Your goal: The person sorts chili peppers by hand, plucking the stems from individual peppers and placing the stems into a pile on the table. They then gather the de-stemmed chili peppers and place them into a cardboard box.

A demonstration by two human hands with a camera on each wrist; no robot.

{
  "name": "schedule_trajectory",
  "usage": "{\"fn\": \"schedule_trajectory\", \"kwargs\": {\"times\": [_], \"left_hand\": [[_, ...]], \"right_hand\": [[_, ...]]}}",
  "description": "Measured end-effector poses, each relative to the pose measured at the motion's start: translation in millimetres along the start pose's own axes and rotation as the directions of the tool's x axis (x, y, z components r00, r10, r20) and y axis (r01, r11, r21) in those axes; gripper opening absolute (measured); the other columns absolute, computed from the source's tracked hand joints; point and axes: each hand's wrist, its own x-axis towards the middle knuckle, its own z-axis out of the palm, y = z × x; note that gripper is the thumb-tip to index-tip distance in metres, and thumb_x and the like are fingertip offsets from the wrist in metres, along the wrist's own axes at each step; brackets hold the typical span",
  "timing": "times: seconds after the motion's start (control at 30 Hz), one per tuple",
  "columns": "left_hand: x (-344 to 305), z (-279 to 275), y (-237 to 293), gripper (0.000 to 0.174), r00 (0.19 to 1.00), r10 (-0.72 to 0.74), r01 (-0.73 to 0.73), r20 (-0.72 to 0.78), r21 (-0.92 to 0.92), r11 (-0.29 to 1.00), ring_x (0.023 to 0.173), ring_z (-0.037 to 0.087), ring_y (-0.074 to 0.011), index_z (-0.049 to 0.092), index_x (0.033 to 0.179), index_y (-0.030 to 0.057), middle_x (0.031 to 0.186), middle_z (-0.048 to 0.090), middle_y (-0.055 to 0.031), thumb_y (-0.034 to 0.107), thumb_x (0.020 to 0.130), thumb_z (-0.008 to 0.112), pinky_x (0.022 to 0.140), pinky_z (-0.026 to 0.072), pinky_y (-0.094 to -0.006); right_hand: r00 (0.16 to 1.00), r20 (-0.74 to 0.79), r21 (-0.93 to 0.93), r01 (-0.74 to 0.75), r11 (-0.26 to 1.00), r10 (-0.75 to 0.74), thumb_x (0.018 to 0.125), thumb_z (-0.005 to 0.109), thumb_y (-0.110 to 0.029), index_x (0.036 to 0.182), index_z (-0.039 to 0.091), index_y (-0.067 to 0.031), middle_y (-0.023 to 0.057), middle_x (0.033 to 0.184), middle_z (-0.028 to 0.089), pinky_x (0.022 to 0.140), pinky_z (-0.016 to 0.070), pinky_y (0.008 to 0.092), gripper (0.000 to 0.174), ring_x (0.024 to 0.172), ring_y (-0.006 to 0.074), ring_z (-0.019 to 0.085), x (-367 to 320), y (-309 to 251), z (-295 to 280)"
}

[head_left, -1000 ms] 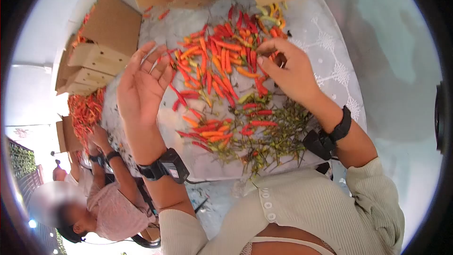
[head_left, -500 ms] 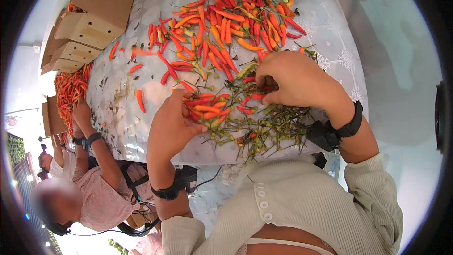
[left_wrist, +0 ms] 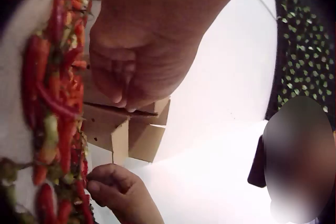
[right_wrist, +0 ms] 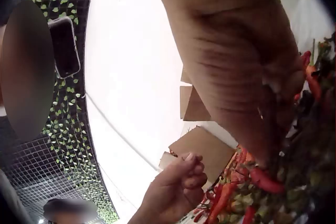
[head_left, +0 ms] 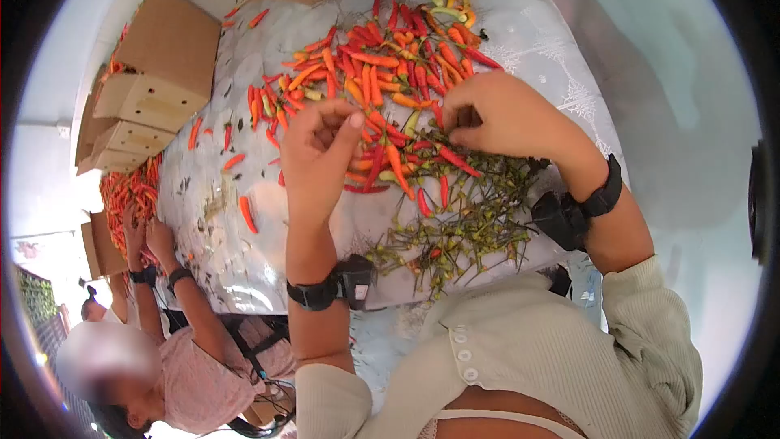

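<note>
Over the middle of the chilli peppers (head_left: 370, 85), my left hand (head_left: 317, 150) is raised with curled fingers and its thumb up; nothing shows in its grip. My right hand (head_left: 512, 118) is to the right, its fingers bent down beside the heap of green stems (head_left: 455, 228). A red chilli (right_wrist: 268, 181) lies right below its fingertips in the right wrist view. I cannot tell whether that hand holds a chilli. Between the two hands, red and orange chillies (head_left: 396, 164) lie loosely near the upper edge of the stems.
Several yellow chillies (head_left: 455, 4) lie at the far right of the pile. Cardboard boxes (head_left: 171, 41) stand at the left and far edge of the table (head_left: 260, 276). Another person (head_left: 215, 366) works at the left beside a large mound of chillies (head_left: 130, 195).
My left hand reached down to the small chilli bunch near the stems, then rose toward the right. That bunch has shifted toward the middle. My right hand has come slightly up from the stems.
</note>
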Motion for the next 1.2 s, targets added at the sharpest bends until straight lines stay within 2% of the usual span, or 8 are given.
{"fn": "schedule_trajectory", "kwargs": {"times": [0.07, 0.17, 0.37, 0.7, 0.8, 1.0, 1.1, 1.2], "left_hand": [[-4, 0, -16, 0.014, 0.995, -0.064, 0.059, -0.069, -0.080, 0.995, 0.050, 0.048, -0.0061, 0.060, 0.094, 0.0031, 0.071, 0.058, -0.0012, 0.013, 0.087, 0.066, 0.044, 0.0391, -0.0200], [-10, 4, -21, 0.014, 0.995, -0.061, 0.054, -0.075, -0.091, 0.994, 0.053, 0.052, -0.0046, 0.060, 0.093, 0.0017, 0.071, 0.058, -0.0008, 0.013, 0.087, 0.066, 0.045, 0.0404, -0.0175], [-15, 16, -12, 0.014, 0.992, -0.107, 0.114, 0.065, -0.126, 0.985, 0.054, 0.052, -0.0065, 0.060, 0.095, 0.0023, 0.071, 0.059, -0.0032, 0.015, 0.090, 0.063, 0.047, 0.0414, -0.0205], [-15, 11, -15, 0.016, 0.999, -0.015, 0.009, -0.034, -0.165, 0.986, 0.053, 0.051, -0.0069, 0.058, 0.097, 0.0005, 0.071, 0.059, -0.0044, 0.016, 0.092, 0.060, 0.045, 0.0395, -0.0201], [-15, 11, -17, 0.016, 1.000, 0.020, -0.023, -0.015, -0.183, 0.983, 0.053, 0.051, -0.0067, 0.059, 0.097, 0.0011, 0.072, 0.059, -0.0041, 0.016, 0.092, 0.061, 0.045, 0.0388, -0.0199], [-15, 11, -18, 0.017, 0.999, 0.032, -0.033, -0.012, -0.150, 0.988, 0.053, 0.051, -0.0061, 0.059, 0.096, 0.0021, 0.072, 0.059, -0.0039, 0.018, 0.091, 0.062, 0.044, 0.0377, -0.0199], [-15, 10, -20, 0.017, 0.999, 0.054, -0.054, -0.002, -0.147, 0.988, 0.052, 0.050, -0.0060, 0.059, 0.095, 0.0022, 0.071, 0.060, -0.0037, 0.019, 0.091, 0.063, 0.043, 0.0372, -0.0198], [-15, 10, -21, 0.017, 0.998, 0.069, -0.067, 0.008, -0.154, 0.986, 0.051, 0.050, -0.0060, 0.059, 0.094, 0.0022, 0.070, 0.060, -0.0035, 0.019, 0.091, 0.063, 0.043, 0.0369, -0.0197]], "right_hand": [[0.993, 0.111, -0.112, -0.038, 0.993, 0.050, 0.067, 0.075, -0.022, 0.073, 0.067, -0.0040, 0.0116, 0.071, 0.064, 0.065, 0.0493, 0.0403, 0.020, 0.072, 0.0296, 0.064, -4, -3, 0], [0.991, 0.102, -0.214, -0.062, 0.975, 0.086, 0.066, 0.076, -0.022, 0.075, 0.064, -0.0040, 0.0090, 0.074, 0.061, 0.065, 0.0469, 0.0385, 0.024, 0.074, 0.0273, 0.062, -4, -14, 8], [0.997, 0.079, -0.150, 0.012, 0.989, 0.000, 0.063, 0.077, -0.018, 0.073, 0.065, -0.0043, 0.0121, 0.081, 0.061, 0.070, 0.0481, 0.0410, 0.021, 0.082, 0.0310, 0.061, -2, -15, 12], [0.979, 0.199, -0.262, 0.017, 0.965, 0.037, 0.065, 0.073, -0.012, 0.074, 0.063, -0.0051, 0.0102, 0.081, 0.059, 0.073, 0.0472, 0.0394, 0.015, 0.085, 0.0303, 0.059, -7, -20, 3], [0.997, 0.034, -0.052, -0.074, 0.996, 0.076, 0.065, 0.073, -0.012, 0.075, 0.063, -0.0050, 0.0100, 0.080, 0.060, 0.072, 0.0473, 0.0392, 0.016, 0.084, 0.0303, 0.059, -4, -15, 4], [0.987, 0.155, -0.197, -0.003, 0.980, 0.034, 0.066, 0.073, -0.010, 0.078, 0.062, -0.0049, 0.0101, 0.079, 0.060, 0.071, 0.0465, 0.0405, 0.017, 0.084, 0.0309, 0.059, -6, -12, 6], [0.990, 0.138, -0.304, 0.019, 0.952, 0.024, 0.068, 0.073, -0.010, 0.079, 0.063, -0.0049, 0.0101, 0.078, 0.059, 0.071, 0.0462, 0.0411, 0.016, 0.084, 0.0304, 0.059, -7, -14, 10], [0.996, 0.087, -0.242, 0.022, 0.970, -0.001, 0.071, 0.074, -0.017, 0.084, 0.065, -0.0025, 0.0161, 0.080, 0.064, 0.069, 0.0476, 0.0442, 0.022, 0.080, 0.0351, 0.062, -6, -13, 10]]}}
